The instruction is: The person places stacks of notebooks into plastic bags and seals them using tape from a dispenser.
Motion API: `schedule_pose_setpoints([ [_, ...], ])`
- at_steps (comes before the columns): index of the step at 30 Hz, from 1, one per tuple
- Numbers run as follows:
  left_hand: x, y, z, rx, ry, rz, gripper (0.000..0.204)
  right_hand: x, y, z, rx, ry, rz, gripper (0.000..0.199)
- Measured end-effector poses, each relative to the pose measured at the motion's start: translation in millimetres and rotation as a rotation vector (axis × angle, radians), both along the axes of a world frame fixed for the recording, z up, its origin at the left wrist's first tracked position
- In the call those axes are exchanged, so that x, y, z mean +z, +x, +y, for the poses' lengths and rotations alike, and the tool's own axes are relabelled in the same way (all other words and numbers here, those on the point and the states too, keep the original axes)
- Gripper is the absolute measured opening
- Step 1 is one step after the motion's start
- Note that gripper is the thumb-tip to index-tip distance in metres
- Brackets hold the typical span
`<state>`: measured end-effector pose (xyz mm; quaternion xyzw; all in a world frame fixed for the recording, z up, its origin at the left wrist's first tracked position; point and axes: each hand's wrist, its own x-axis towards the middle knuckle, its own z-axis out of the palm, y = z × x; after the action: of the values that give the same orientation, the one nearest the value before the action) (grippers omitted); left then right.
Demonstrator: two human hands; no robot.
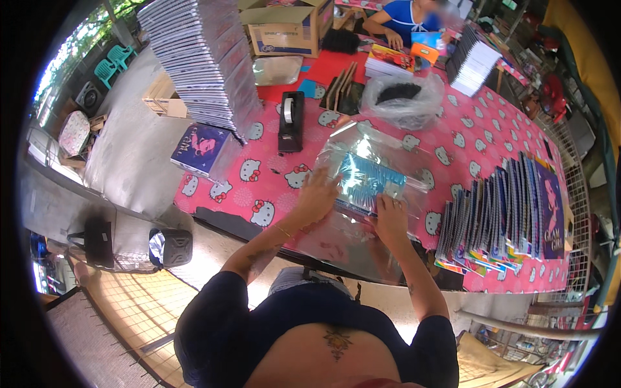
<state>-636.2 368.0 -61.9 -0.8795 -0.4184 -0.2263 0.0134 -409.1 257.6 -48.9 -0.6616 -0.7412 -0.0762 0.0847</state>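
A blue, shiny flat item (369,176), perhaps a notebook, lies at the table's near edge under clear plastic wrap (341,139). Glare hides its details. My left hand (317,194) rests on the left side of the plastic, fingers stretched out. On the item's near right corner, my right hand (391,218) has its fingers bent over the plastic, thumb near the edge, and appears to grip it. More clear plastic (333,246) spreads below both hands to the table edge. A black tape dispenser (290,123) stands beyond my left hand.
Left stands a tall stack of wrapped notebooks (200,61), with a purple boxed set (202,150) before it. Spiral notebooks (498,216) lean in a row at right. A plastic bag (404,103) and cardboard box (281,35) lie farther back. Another person (409,22) sits across the table.
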Motion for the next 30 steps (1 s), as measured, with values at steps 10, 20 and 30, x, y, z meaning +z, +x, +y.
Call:
schedule_pose_setpoints([
  [10,-3,-112,180,0.211,-0.908,-1.314,0.024,12,-7,1,0.024,0.018,0.067,0.071],
  [20,-37,-120,129,0.541,-0.503,-0.589,0.016,4,2,2,0.010,0.015,0.095,0.068],
  [30,27,115,6,0.141,-0.560,0.081,0.044,3,9,-5,0.012,0.040,0.153,0.065],
])
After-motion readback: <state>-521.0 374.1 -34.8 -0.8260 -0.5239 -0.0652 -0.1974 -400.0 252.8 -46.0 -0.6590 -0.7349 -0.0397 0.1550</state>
